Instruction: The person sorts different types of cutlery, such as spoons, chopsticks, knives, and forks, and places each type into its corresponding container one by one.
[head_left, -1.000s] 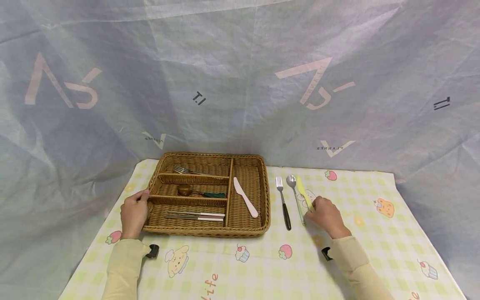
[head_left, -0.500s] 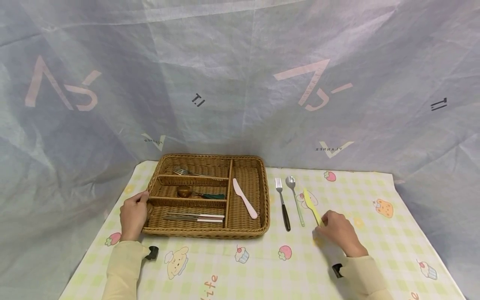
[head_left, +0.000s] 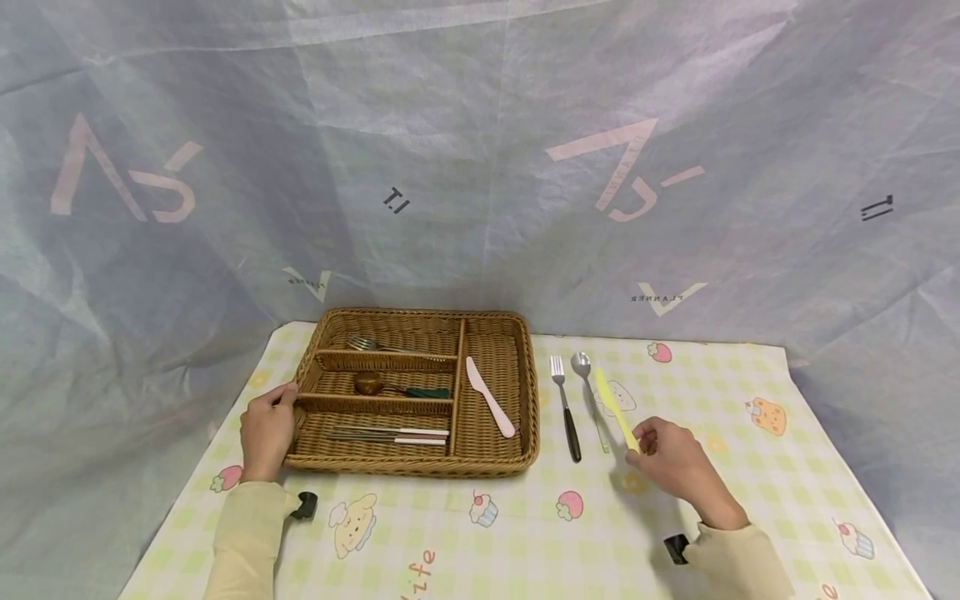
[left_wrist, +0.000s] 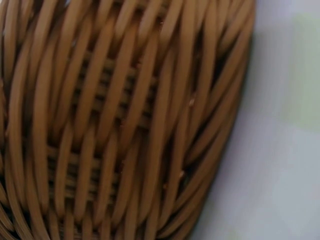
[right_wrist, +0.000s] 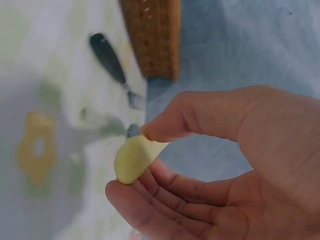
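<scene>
Between thumb and fingers my right hand (head_left: 670, 454) pinches the handle end of a yellow knife (head_left: 615, 406), its blade pointing away from me. In the right wrist view the knife (right_wrist: 134, 159) appears raised off the cloth. My left hand (head_left: 267, 425) grips the left rim of a brown wicker cutlery basket (head_left: 420, 467); only the weave shows in the left wrist view. A pink knife (head_left: 491, 397) lies in the basket's right compartment. Left of the yellow knife lie a spoon (head_left: 582, 364) with a pale green handle and a black-handled fork (head_left: 572, 433).
The basket's left compartments hold a fork (head_left: 364, 342) at the back, a dark-green-handled ladle-like spoon (head_left: 367, 383) in the middle, and chopsticks (head_left: 420, 432) in front. A checked tablecloth (head_left: 510, 550) covers the table, and a grey curtain (head_left: 480, 167) hangs behind.
My right hand has drawn the yellow knife toward me and right, away from the spoon, then lifted it and swung its tip back left. The left hand and basket stay put.
</scene>
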